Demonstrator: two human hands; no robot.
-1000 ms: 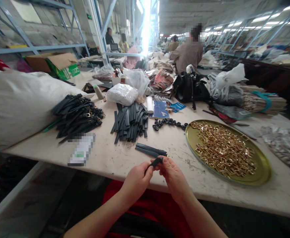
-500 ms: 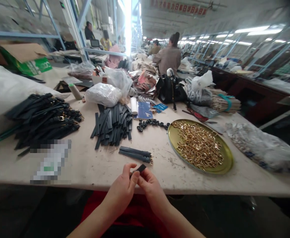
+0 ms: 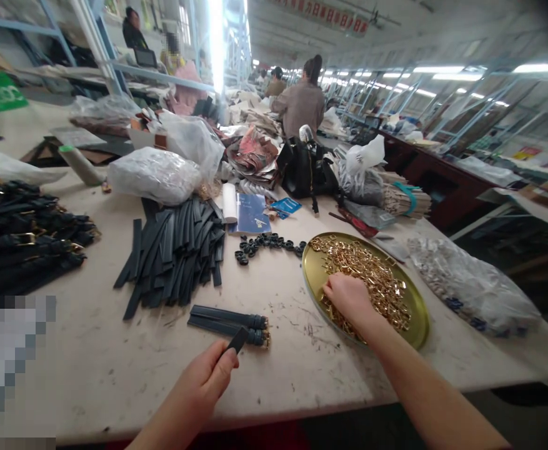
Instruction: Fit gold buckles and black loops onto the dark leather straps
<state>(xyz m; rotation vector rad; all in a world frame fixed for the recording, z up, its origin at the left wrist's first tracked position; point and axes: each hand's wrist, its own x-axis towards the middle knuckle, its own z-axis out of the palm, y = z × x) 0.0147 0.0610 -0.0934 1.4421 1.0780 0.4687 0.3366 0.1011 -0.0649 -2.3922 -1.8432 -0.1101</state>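
My left hand [image 3: 208, 375] is closed on a dark leather strap [image 3: 239, 338], its end standing up past the thumb. Just beyond lie a few straps with gold buckles [image 3: 229, 320] on the table. Over at the right, my right hand [image 3: 348, 296] is down among the gold buckles [image 3: 372, 269] heaped in a round gold tray [image 3: 418, 325]. Its fingers are bent and drawn together; whatever is between the fingertips is hidden. A pile of plain dark straps [image 3: 175, 250] lies to the left, and small black loops [image 3: 267, 242] form a row behind.
Buckled straps [image 3: 25, 237] are heaped at far left. Behind stand a plastic-wrapped bundle [image 3: 154, 175], a thread cone [image 3: 80, 165], a blue booklet [image 3: 251, 214] and a black handbag [image 3: 306, 169]. A clear plastic bag [image 3: 475, 284] lies right of the tray. Co-workers are farther back.
My hands have parted. The right one has let go of the strap and moved right into the tray; the left keeps the strap. The view has shifted right.
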